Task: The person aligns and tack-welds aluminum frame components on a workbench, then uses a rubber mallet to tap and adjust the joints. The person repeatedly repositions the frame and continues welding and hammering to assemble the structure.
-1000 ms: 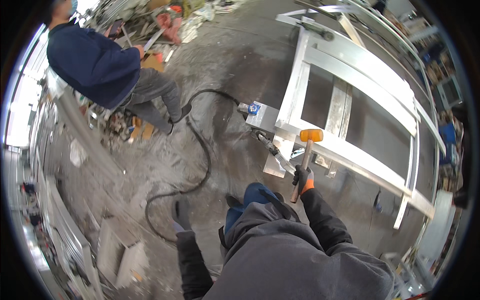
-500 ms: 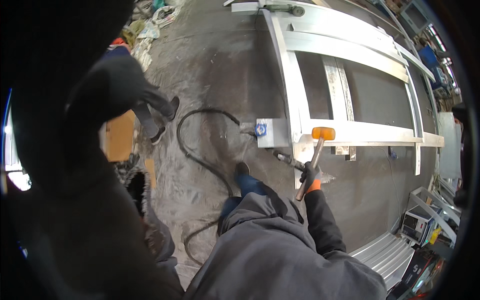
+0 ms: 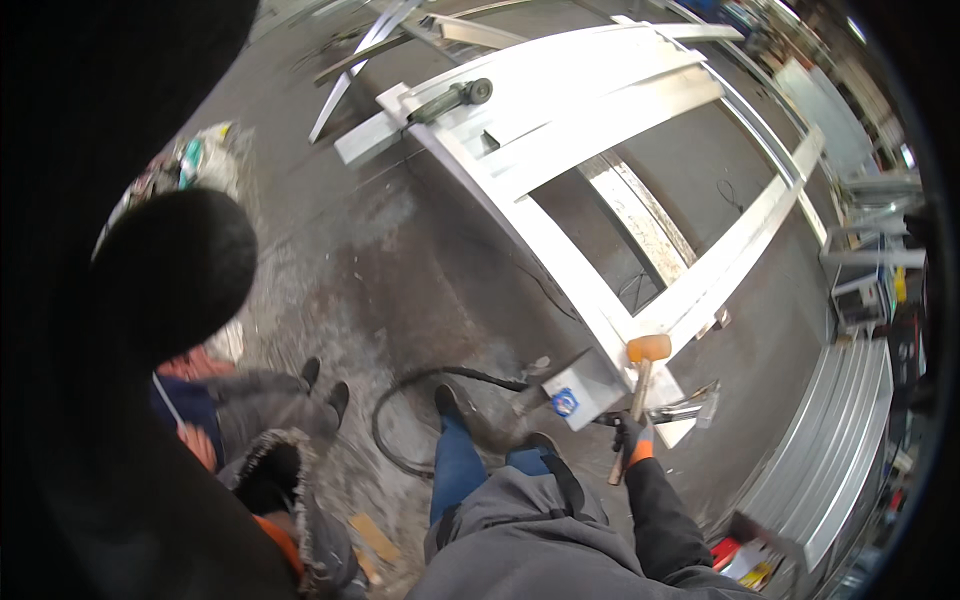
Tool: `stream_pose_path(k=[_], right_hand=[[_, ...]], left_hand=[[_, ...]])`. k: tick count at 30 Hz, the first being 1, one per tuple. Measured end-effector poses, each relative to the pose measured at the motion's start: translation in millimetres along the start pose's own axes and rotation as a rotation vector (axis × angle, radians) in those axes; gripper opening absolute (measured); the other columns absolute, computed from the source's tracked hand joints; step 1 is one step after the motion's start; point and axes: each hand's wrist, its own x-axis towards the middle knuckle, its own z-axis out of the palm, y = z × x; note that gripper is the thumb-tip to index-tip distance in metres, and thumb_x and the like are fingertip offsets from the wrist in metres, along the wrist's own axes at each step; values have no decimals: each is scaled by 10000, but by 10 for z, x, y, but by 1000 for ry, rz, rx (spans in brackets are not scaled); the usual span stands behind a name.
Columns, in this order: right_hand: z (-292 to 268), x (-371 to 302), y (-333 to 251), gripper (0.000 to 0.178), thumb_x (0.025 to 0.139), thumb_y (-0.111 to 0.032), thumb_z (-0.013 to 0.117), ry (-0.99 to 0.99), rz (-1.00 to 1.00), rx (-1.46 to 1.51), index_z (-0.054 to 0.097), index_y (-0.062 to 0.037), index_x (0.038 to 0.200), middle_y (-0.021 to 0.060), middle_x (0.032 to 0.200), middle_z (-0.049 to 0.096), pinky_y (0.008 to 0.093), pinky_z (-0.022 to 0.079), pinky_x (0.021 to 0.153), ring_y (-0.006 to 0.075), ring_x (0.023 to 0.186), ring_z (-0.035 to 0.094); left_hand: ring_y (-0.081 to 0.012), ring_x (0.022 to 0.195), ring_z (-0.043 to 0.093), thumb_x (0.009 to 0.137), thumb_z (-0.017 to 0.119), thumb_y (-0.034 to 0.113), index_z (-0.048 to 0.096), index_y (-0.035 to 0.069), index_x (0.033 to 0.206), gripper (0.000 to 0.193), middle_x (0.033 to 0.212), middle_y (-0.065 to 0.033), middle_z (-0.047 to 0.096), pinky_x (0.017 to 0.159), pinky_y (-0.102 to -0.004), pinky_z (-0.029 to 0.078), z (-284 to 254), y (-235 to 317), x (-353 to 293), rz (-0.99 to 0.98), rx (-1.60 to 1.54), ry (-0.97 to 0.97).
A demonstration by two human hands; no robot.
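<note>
My right hand (image 3: 633, 440), in a dark glove with an orange cuff, is closed around the wooden handle of a mallet (image 3: 649, 348). Its orange head points away from me, over the near corner of a pale metal frame (image 3: 575, 270). Beside that hand lies a dark and silvery metal tool (image 3: 680, 412), its kind unclear. Just left of it is a square metal plate (image 3: 590, 380), with a round blue item (image 3: 565, 402) on it. My left hand does not show; a large dark shape covers the left side.
An angle grinder (image 3: 450, 100) rests on the frame's far left corner. A black hose (image 3: 385, 400) curves across the floor near my feet. Another person's legs (image 3: 270, 400) are at the left. Stacked metal profiles (image 3: 825, 440) lie at the right; filled sacks (image 3: 215, 165) at far left.
The view has turned and shifted, so the frame now appears slanted and more of its far end shows. My right hand still grips the mallet, its head still by the frame's near corner.
</note>
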Motion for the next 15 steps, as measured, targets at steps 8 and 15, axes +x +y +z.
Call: stream_pose_path(k=[8,15], right_hand=[[787,3,-2,185,862,-146,617,222,14,182,504,-72,987,35,586,473,334,376,360,166,413,465],[1353,52,-52,222,873,-156,643,414,97,353,534,-53,1037,40,623,495,341,390,377,153,430,466]], left_hand=[[-358,1334,512,903,702,304,393,4,1482,722,1474,-240,491,1128,-451,421,-741,-1590,329,77,-237,-110],[-346,1350,507,876,740,258,440,-5,1457,705,1454,-221,524,1145,-453,404,-508,-2608,729,70,-457,-165]])
